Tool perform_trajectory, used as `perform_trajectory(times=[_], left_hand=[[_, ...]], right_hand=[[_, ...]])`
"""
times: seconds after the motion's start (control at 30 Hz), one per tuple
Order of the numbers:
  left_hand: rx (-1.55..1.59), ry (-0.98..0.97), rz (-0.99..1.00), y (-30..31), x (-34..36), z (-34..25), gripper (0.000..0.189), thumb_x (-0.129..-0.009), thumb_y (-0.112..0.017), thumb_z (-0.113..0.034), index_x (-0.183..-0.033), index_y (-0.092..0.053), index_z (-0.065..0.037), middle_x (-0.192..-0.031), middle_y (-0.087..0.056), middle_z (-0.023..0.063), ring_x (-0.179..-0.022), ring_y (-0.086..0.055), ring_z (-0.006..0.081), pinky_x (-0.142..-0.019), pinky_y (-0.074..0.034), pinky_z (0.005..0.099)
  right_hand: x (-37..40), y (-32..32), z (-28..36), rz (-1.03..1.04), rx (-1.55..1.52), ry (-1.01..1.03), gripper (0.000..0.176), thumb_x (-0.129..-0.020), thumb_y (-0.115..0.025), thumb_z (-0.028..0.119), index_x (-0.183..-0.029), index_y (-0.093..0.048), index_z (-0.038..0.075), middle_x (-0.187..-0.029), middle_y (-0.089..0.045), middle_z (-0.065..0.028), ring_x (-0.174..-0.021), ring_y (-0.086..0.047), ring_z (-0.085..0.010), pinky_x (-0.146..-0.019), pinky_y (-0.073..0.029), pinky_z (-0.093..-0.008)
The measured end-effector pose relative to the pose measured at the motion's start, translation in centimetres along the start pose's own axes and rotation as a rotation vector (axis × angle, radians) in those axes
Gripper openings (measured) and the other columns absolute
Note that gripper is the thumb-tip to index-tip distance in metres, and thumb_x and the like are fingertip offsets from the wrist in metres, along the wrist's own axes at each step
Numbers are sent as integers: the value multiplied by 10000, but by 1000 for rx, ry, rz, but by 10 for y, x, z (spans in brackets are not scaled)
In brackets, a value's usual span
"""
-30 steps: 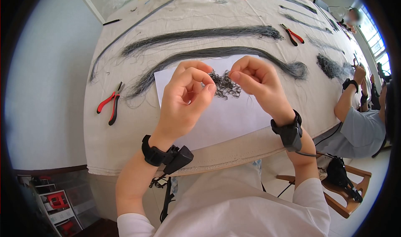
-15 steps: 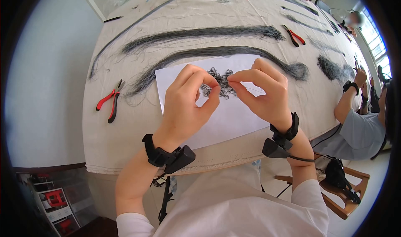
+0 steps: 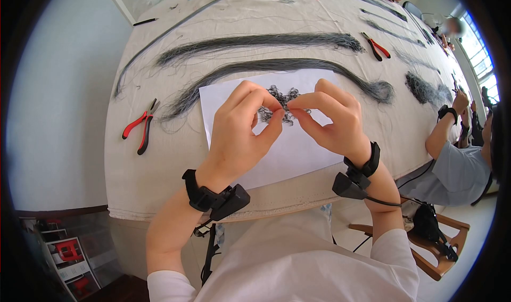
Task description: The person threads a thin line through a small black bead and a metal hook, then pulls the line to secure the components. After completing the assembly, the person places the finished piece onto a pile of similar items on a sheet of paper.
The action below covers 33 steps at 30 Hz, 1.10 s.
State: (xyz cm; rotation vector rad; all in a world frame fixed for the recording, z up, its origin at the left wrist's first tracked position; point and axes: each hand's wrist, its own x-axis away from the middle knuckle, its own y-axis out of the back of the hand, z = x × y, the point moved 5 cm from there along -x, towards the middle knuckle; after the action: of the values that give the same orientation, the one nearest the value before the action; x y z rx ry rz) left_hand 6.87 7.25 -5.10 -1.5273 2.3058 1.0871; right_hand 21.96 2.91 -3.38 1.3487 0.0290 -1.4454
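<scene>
Smooth matt white paper sheet on wrinkled cream cloth.

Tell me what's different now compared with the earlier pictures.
The left hand has moved inward to the right and the right hand a little to the left, so their pinched fingertips now almost meet over the dark curls. Anything held between them is too small to tell. The paper and the strand bundles stayed put.
</scene>
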Motion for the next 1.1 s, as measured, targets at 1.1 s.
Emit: perform_trajectory(times=[1.1], left_hand=[[-7,-75,-12,1,1,-4,183,-727,-727,12,-848,-597,-33,-875,-555,20,-533,-423,90,-471,-361,231]], right_hand=[[2,-3,-8,24,-51,-152,216,-649,-746,-39,-843,-714,52,-671,-517,-30,-582,-433,-132,-499,-310,-261]])
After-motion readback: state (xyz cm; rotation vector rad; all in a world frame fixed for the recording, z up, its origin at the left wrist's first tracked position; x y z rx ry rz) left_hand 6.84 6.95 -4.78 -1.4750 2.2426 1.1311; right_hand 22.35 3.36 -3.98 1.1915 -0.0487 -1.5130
